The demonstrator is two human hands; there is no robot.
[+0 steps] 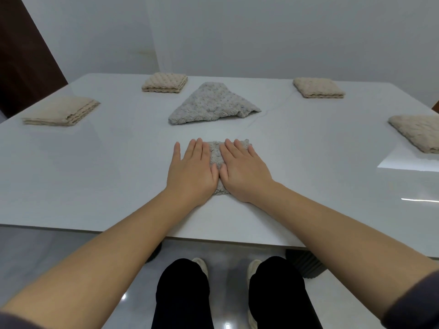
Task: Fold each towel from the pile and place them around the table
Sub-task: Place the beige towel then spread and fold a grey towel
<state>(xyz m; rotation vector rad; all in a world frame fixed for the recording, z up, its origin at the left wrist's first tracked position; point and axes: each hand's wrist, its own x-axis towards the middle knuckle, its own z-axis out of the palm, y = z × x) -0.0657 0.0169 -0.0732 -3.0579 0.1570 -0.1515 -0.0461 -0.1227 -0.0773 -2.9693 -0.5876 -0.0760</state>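
Both hands, left [193,168] and right [242,170], press flat and open-fingered on a folded grey towel [215,154] at the bench's [95,174] near edge, apparently smoothing its final fold; next, the unfolded grey towel [210,104] at mid-bench likely needs folding.

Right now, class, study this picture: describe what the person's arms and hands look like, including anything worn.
The left forearm and right forearm are bare. Dark grey sleeves show only at the frame's bottom corners, the left sleeve and right sleeve. The left hand and right hand wear no gloves, rings or watch that can be seen.
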